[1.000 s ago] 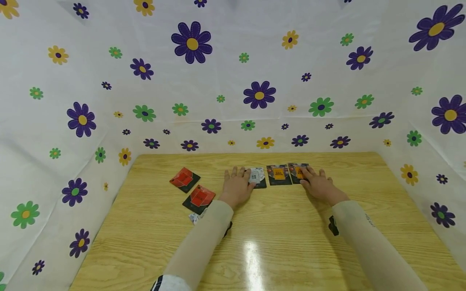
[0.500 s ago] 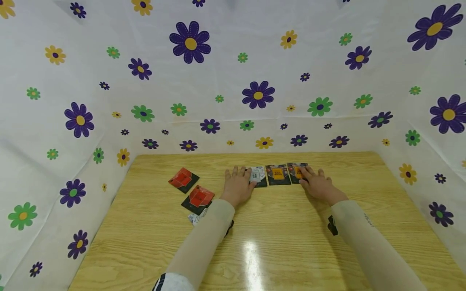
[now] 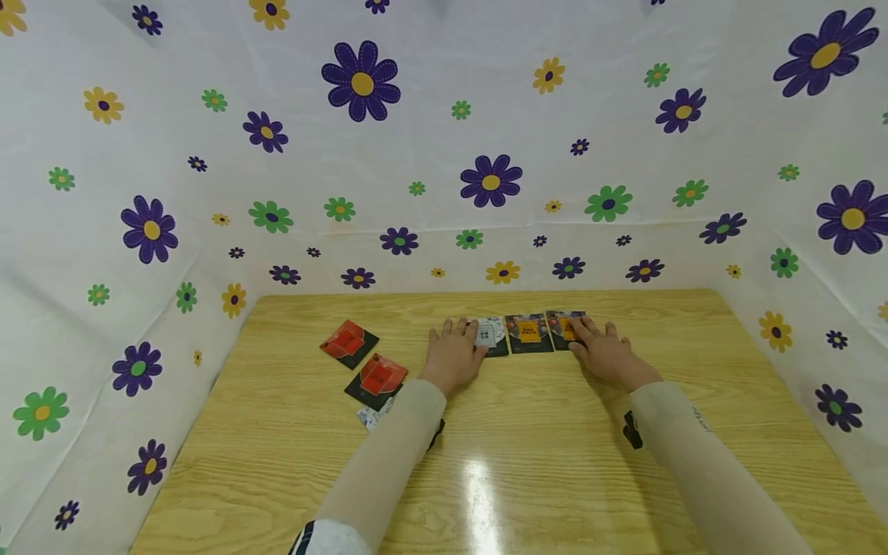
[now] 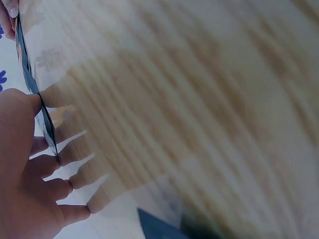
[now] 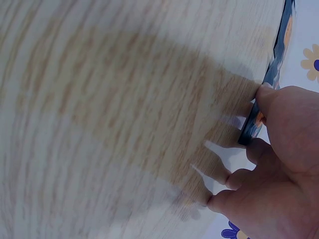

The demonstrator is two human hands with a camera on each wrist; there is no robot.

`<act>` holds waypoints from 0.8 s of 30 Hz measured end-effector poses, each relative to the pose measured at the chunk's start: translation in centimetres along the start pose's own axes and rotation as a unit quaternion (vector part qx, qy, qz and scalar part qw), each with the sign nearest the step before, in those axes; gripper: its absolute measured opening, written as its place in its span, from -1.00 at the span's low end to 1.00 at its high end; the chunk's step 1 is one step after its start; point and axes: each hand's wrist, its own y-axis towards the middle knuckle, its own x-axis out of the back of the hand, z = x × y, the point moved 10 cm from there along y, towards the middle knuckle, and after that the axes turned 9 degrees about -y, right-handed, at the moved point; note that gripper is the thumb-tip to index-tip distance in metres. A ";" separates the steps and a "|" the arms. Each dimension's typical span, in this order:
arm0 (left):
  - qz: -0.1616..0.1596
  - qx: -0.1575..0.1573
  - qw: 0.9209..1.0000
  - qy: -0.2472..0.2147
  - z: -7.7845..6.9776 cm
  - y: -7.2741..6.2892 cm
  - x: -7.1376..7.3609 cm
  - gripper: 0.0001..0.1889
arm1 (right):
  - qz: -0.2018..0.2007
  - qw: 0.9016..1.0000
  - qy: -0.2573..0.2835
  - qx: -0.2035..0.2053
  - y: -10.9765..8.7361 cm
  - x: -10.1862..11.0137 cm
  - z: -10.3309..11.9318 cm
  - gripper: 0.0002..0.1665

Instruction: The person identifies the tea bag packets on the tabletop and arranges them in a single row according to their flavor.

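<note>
Head view: the left hand [image 3: 452, 356], fingers straight and spread, lies against the white packet [image 3: 489, 336] on the worktop [image 3: 548, 439]. Beside it in a row come the middle orange-label packet [image 3: 529, 333] and the end orange-label packet [image 3: 559, 333], which the relaxed fingers of the right hand [image 3: 609, 356] touch. Off left lie the far red packet [image 3: 348, 344], the near red packet [image 3: 377, 381] and a pale packet [image 3: 369, 417], partly hidden by the sleeve.

Left wrist view: the thumb meets the packet's near edge; fingers fan out.

Right wrist view: that thumb also touches a packet's edge, fingers loosely bent.
</note>
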 end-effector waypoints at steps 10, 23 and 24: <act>-0.004 0.000 1.000 -0.005 0.3 0.3 -0.5 -0.29 | -0.001 1.000 0.000 0.001 -0.1 0.1 0.1 -0.24; 0.008 -0.005 1.000 -0.021 0.4 0.2 0.0 -0.28 | 0.000 1.000 -0.001 -0.002 0.0 0.1 0.0 -0.24; 0.008 -0.006 1.000 -0.026 0.4 0.2 0.1 -0.28 | 0.000 1.000 -0.002 -0.002 0.0 0.1 0.0 -0.24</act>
